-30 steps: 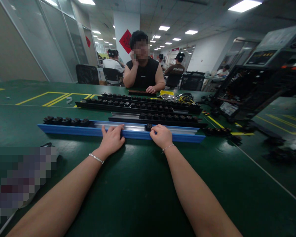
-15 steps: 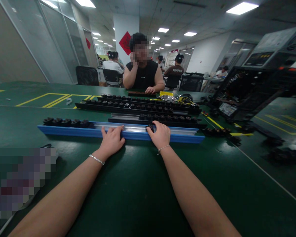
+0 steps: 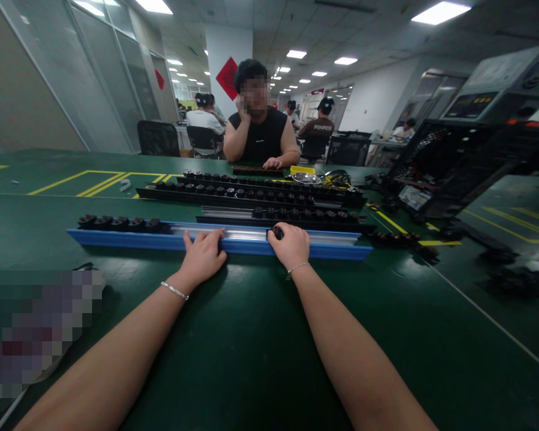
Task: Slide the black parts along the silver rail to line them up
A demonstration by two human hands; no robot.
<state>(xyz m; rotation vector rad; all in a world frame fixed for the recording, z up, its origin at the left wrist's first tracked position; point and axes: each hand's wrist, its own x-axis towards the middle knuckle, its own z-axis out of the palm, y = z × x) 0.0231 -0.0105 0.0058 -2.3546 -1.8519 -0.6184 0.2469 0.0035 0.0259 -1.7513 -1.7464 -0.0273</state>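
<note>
A long blue rail (image 3: 130, 240) with a shiny metal channel lies crosswise on the table in front of me. My left hand (image 3: 203, 254) grips the rail near its middle, its fingers over the channel. Between the thumb and fingers of my right hand (image 3: 293, 245) is a small black roller-like part (image 3: 277, 232), at the channel; its lower side is hidden. Several similar black parts (image 3: 119, 223) sit in a row at the rail's left end.
Behind the blue rail lie black rails (image 3: 233, 193) bearing rows of black parts. Loose black parts (image 3: 395, 239) lie off the rail's right end. A yellow tray (image 3: 302, 170), a metal dish (image 3: 306, 179) and a large black machine (image 3: 424, 167) stand farther back. Opposite sits a person (image 3: 261, 134).
The small black part has turned or tilted a little under my right fingers, which have shifted slightly. My left hand stays on the rail.
</note>
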